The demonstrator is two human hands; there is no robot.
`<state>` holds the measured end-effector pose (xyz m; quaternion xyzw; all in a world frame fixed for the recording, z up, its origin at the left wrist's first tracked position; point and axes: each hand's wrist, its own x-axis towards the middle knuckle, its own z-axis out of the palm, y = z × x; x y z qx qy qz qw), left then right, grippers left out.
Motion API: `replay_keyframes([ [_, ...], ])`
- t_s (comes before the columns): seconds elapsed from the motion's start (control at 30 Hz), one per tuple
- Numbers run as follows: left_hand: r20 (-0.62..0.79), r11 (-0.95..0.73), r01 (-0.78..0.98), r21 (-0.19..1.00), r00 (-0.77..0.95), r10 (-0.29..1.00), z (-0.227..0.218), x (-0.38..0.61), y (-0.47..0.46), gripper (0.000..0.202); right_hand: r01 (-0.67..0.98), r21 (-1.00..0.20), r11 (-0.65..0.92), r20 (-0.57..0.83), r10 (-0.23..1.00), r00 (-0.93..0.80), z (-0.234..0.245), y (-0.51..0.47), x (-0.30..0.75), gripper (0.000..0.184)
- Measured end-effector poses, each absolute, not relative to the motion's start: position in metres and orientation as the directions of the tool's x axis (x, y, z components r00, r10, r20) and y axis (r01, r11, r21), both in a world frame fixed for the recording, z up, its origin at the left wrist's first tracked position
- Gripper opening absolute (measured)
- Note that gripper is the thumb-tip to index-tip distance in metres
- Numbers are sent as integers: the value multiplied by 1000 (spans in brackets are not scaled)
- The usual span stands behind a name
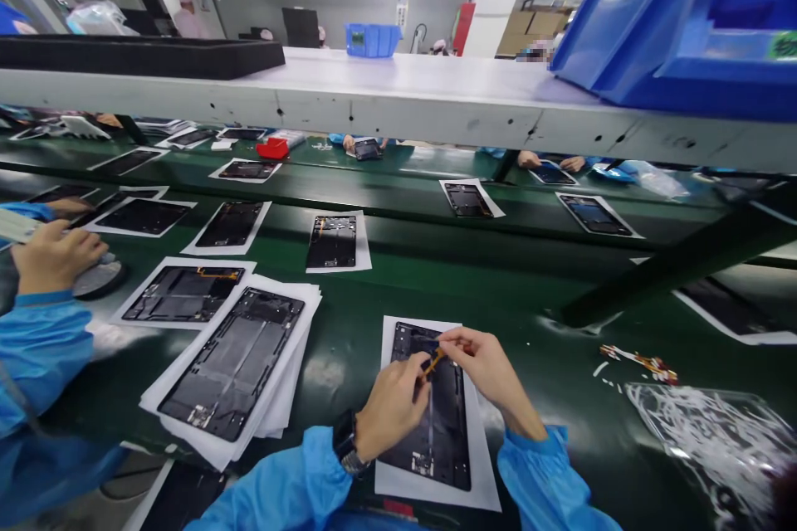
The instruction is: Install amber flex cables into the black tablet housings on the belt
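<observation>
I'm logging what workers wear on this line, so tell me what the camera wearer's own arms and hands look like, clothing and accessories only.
Both arms are in loose bright blue smock sleeves with gathered cuffs at the wrists. The left hand and right hand are bare, no gloves. The left wrist carries a dark wristwatch with a metal-looking band. No rings or markings can be made out.

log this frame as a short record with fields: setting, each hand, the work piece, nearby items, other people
setting: green conveyor belt under a white shelf
left hand: left hand, watch on wrist, pinching a small orange strip
right hand: right hand, pinching the same strip from the other side
work piece: open black tablet frame on a white sheet
nearby items: second frame on a paper stack; clear bag of white scraps; blue bin
other people: co-worker's hand at left, blue sleeve
</observation>
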<state>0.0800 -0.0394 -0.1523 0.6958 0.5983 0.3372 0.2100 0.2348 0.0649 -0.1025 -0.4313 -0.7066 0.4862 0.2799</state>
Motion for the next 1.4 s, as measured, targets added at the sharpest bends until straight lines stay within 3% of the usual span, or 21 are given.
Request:
replay_keyframes([
  [0.2, 304, -289, 874, 391, 174, 937, -168, 46, -42, 16, 449, -864, 226, -111, 784, -610, -145, 106, 200, 27],
  [0.4, 371, -337, 902, 269, 226, 901, -178, 32, -33, 11, 570, -750, 336, -126, 773, -622, -166, 122, 167, 13],
  [0.63, 378, -410, 863, 295, 288, 880, -181, 30, -26, 9, 749, -596, 290, -286, 795, -535, -165, 138, 154, 9],
  [0.83, 353, -439, 849, 294, 331, 875, -177, 29, -25, 14, 871, -387, 304, -426, 778, -461, -154, 160, 151, 28],
  [1.07, 308, -418, 861, 289, 330, 892, -175, 28, -26, 12, 844, -235, 481, -264, 804, -532, -144, 123, 160, 30],
  [1.23, 320, -430, 826, 364, 322, 891, -181, 27, -29, 18, 779, -212, 590, -148, 768, -623, -145, 107, 164, 24],
  [1.4, 301, -434, 806, 401, 332, 894, -181, 22, -32, 19, 778, -186, 600, -49, 786, -617, -157, 100, 170, 18],
])
